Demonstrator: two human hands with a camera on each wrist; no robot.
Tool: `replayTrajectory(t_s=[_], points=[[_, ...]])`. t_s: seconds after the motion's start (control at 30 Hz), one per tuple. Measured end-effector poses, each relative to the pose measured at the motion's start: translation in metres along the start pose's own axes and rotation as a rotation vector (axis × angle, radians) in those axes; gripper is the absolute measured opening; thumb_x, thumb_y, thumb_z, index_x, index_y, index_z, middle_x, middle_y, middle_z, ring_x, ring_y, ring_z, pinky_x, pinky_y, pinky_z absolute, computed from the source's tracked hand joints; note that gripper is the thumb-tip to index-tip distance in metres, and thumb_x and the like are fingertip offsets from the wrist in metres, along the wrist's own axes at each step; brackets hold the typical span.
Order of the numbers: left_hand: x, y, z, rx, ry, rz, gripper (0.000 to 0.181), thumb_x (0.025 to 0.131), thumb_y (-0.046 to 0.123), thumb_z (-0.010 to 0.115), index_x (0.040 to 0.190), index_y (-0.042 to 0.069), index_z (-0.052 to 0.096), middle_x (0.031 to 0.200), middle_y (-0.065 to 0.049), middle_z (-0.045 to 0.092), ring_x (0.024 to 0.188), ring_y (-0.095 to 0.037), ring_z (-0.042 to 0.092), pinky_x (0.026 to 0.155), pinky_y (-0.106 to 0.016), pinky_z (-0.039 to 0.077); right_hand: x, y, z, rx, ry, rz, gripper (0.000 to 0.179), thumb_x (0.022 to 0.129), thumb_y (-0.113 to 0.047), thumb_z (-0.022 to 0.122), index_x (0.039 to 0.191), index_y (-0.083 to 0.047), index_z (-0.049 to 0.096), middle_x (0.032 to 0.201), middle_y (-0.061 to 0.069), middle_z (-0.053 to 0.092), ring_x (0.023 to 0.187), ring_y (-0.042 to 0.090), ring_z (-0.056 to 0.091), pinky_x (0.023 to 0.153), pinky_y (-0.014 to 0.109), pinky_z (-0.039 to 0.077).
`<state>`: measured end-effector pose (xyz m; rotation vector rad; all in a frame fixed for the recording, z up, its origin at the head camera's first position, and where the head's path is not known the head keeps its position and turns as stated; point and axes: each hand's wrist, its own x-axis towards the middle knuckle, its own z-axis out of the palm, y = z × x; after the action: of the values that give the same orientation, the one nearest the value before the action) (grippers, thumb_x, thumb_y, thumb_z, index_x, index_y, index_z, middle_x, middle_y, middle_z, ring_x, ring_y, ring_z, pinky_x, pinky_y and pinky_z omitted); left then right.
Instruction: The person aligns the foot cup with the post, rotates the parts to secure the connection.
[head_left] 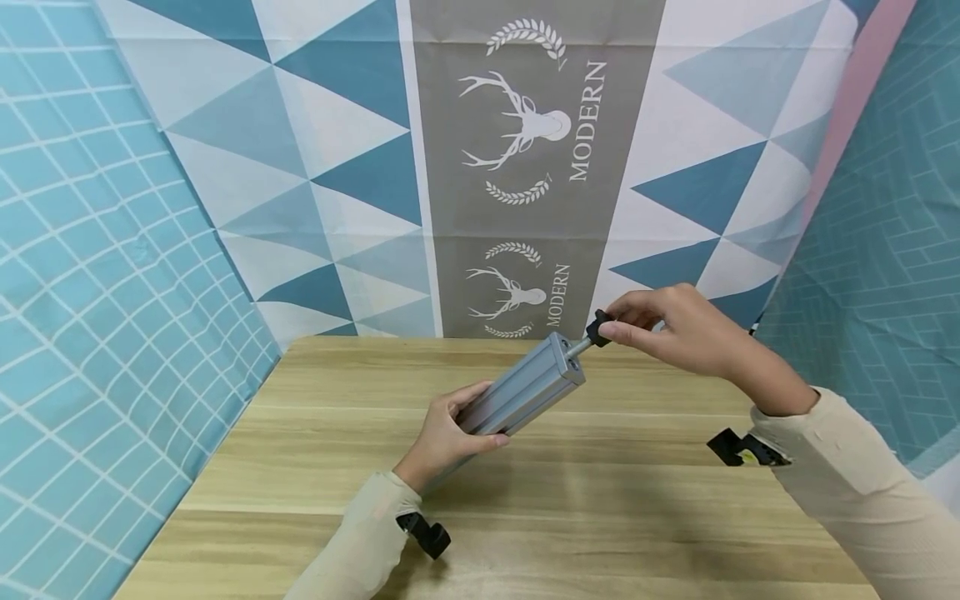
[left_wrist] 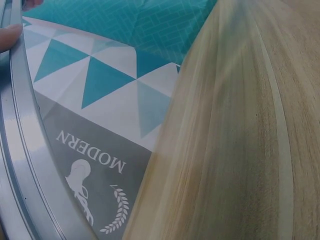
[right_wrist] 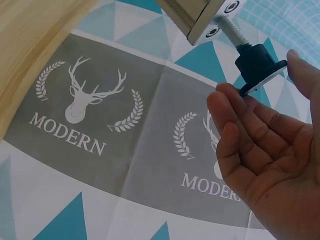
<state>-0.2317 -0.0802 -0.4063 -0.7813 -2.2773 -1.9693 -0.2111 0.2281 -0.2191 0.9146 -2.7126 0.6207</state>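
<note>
My left hand (head_left: 441, 437) grips a silver aluminium profile (head_left: 525, 385) around its lower part, thumb on the near side. The profile is tilted up to the right above the table; the left wrist view shows its grooved side (left_wrist: 30, 145) and my thumb (left_wrist: 9, 38). From its upper end sticks a threaded rod (right_wrist: 233, 31) bearing a black levelling foot (right_wrist: 256, 66) with a flat round base. My right hand (head_left: 678, 329) pinches that foot by its rim between thumb and fingers. In the right wrist view, two screw heads flank the rod on the profile's end face (right_wrist: 220, 22).
Beneath both hands is a wooden table (head_left: 300, 467). A patterned cloth (head_left: 517, 200) with deer heads hangs behind it. Blue checked cloth (head_left: 82, 250) covers the left side, teal cloth (head_left: 885, 250) the right. Both sleeves carry black camera mounts (head_left: 425, 533).
</note>
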Motion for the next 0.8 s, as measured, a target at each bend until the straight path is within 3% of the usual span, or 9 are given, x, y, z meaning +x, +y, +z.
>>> replayTrajectory(t_s=[0.17,0.33,0.57,0.8], points=[[0.0003,-0.0002,0.0004,-0.007,0.002,-0.007,0.070,0.068,0.012,0.087,0.132,0.014,0.059,0.126,-0.008,0.062,0.105,-0.022,0.058,0.087,-0.039,0.045,-0.0019,-0.0012,-0.0045,0.018,-0.047,-0.027,0.046,0.090,-0.029,0.068,0.131,-0.011,0.059,0.110,0.002,0.069,0.095,0.016,0.066,0.079,0.043,0.052],[0.0002,0.0001,0.0009,-0.010,0.002,-0.011,0.071,0.068,0.011,0.087,0.133,0.013,0.059,0.127,-0.008,0.062,0.106,-0.022,0.058,0.087,-0.040,0.045,-0.0036,0.0010,-0.0081,0.026,-0.097,-0.131,0.067,0.084,-0.018,0.075,0.144,-0.017,0.045,0.139,0.006,0.053,0.110,0.023,0.062,0.080,0.041,0.053],[0.0000,-0.0003,0.0006,-0.013,-0.003,-0.010,0.071,0.068,0.012,0.086,0.133,0.012,0.058,0.127,-0.009,0.061,0.106,-0.022,0.058,0.088,-0.038,0.045,-0.0034,0.0007,-0.0091,-0.001,-0.068,-0.206,0.066,0.078,0.001,0.076,0.137,-0.016,0.053,0.132,0.003,0.058,0.104,0.015,0.063,0.080,0.038,0.053],[0.0007,-0.0008,0.0008,0.000,-0.002,0.008,0.070,0.068,0.012,0.087,0.132,0.013,0.059,0.127,-0.007,0.062,0.108,-0.022,0.058,0.089,-0.039,0.045,-0.0023,-0.0010,-0.0053,-0.014,-0.028,-0.184,0.054,0.081,-0.002,0.075,0.132,-0.009,0.058,0.118,0.003,0.066,0.095,0.013,0.065,0.075,0.036,0.053]])
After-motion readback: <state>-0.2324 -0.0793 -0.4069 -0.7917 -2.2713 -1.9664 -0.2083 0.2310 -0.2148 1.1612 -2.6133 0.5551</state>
